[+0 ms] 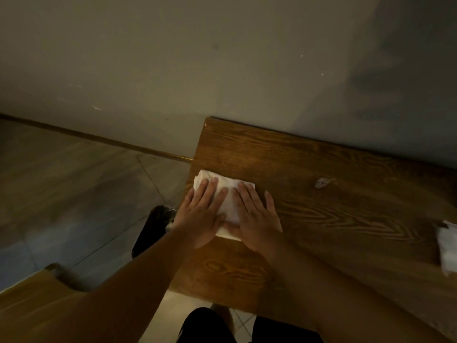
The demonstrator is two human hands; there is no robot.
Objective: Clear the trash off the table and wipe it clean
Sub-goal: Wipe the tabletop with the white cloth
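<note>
A: Far left, item one?
B: Tiled floor (pixel 74 184), with a wooden seat edge (pixel 32 293) in the lower corner. A brown skirting strip runs along the foot of the pale wall (pixel 173 58).

A: Next along?
B: Dark bin (pixel 154 226), standing on the floor just beside the left end of the bench (pixel 333 194). Contents too dim to tell.

A: And on the bench itself?
B: White wiping cloth (pixel 228 194), folded, lying flat near the bench's left edge. Left hand (pixel 201 216) rests on its left part, palm down, fingers spread and flat. No closed grip, only a pressing one. Right hand (pixel 257 219) lies on the cloth's right part in the same manner, fingers straight, thumb toward the left hand. The two hands sit close together, thumbs nearly touching over the cloth.

A: Further right?
B: Small pale smudge or scrap (pixel 321 183) on the wood, well apart from the cloth; cannot tell which. At the far right edge, a crumpled white paper (pixel 447 248), partly cut off by the frame.
</note>
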